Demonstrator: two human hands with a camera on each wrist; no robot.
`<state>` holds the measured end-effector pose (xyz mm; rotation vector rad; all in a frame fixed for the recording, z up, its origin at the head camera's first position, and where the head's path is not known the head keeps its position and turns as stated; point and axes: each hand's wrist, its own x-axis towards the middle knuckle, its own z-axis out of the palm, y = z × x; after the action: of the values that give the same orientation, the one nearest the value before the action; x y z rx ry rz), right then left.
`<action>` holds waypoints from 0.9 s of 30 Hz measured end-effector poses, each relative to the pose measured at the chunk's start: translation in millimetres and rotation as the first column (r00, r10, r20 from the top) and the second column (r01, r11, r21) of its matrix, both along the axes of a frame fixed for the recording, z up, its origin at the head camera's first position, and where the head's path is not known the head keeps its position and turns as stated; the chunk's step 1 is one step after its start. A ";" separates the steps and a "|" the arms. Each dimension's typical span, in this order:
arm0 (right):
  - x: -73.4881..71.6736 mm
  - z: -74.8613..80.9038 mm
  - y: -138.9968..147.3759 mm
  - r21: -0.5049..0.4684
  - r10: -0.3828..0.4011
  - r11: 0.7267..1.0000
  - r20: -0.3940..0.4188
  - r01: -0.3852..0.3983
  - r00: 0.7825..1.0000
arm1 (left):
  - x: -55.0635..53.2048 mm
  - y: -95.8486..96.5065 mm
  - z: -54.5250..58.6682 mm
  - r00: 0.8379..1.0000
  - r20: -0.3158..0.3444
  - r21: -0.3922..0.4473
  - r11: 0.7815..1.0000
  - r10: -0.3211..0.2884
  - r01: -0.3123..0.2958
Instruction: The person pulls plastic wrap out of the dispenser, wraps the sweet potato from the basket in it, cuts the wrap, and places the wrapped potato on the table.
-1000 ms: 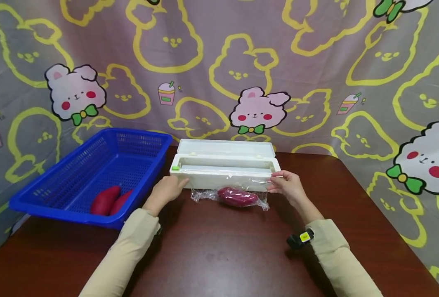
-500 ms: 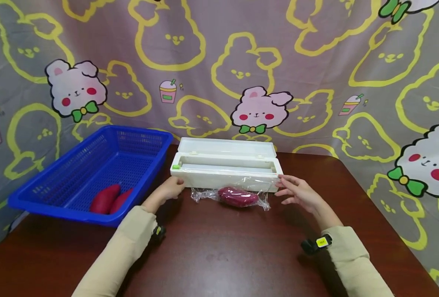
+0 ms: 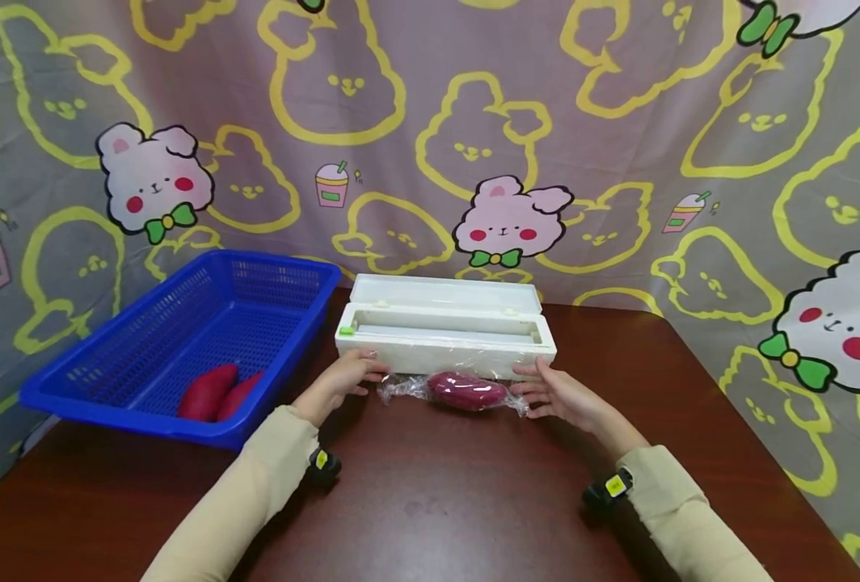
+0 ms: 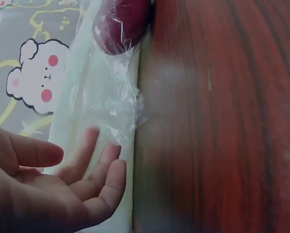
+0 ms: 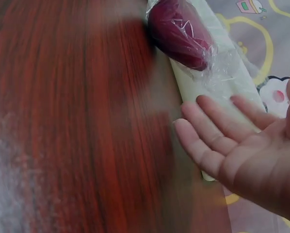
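On the left, a big blue basket (image 3: 248, 323) with two red sweet potatoes (image 3: 207, 394) inside. Next, the left hand (image 3: 340, 378), fingers a bit bent and apart, near one crumpled end of clear wrap (image 3: 404, 387). In the middle, a long white box (image 3: 375, 350), lid open, and just in front, on the brown counter (image 3: 430, 501), a wrapped sweet potato (image 3: 466, 391). Then the right hand (image 3: 568, 398), fingers spread, by the wrap's other end; touching or not, hard to tell.

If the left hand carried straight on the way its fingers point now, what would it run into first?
Most likely the loose end of the clear plastic film around the sweet potato; the left hand looks so close that it may be touching it.
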<state>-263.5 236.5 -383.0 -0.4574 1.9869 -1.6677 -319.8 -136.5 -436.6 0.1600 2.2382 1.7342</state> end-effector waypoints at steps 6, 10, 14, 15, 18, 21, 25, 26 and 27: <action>3.2 2.8 8.4 -0.099 0.151 0.982 -0.080 -0.159 0.985 | 54.3 12.3 66.1 0.998 0.050 -0.040 0.998 -0.045 0.047; 9.4 6.6 17.3 -0.044 0.267 0.960 -0.139 -0.275 0.954 | 56.9 3.6 68.6 0.970 0.031 -0.112 0.964 -0.240 0.242; 15.3 12.8 19.1 0.133 0.241 0.968 -0.238 -0.214 0.941 | 63.1 3.9 82.7 0.943 -0.104 -0.207 0.935 -0.315 0.289; 16.4 14.6 17.9 0.169 0.229 0.967 -0.267 -0.189 0.936 | 64.3 6.8 86.4 0.935 -0.166 -0.239 0.933 -0.312 0.269; 19.5 20.2 9.4 0.268 0.187 0.959 -0.341 -0.096 0.921 | 66.0 22.5 93.3 0.851 -0.381 -0.375 0.902 -0.361 0.215; 22.7 24.3 -4.9 0.376 0.183 0.926 -0.429 -0.009 0.884 | 66.5 42.9 93.6 0.705 -0.521 -0.520 0.834 -0.481 0.184; 28.6 24.7 -26.4 0.555 0.245 0.824 -0.526 0.111 0.814 | 66.0 64.1 87.2 0.552 -0.562 -0.627 0.753 -0.616 0.201; 30.1 23.7 -30.9 0.596 0.276 0.792 -0.543 0.133 0.793 | 66.1 67.4 85.3 0.524 -0.565 -0.644 0.738 -0.638 0.203; 31.9 22.5 -34.8 0.634 0.307 0.759 -0.548 0.147 0.778 | 66.5 70.1 83.6 0.507 -0.563 -0.651 0.728 -0.653 0.214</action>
<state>-231.6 201.7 -360.6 -0.8951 2.7977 -0.6636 -253.2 -66.4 -353.0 1.4925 2.7324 0.7516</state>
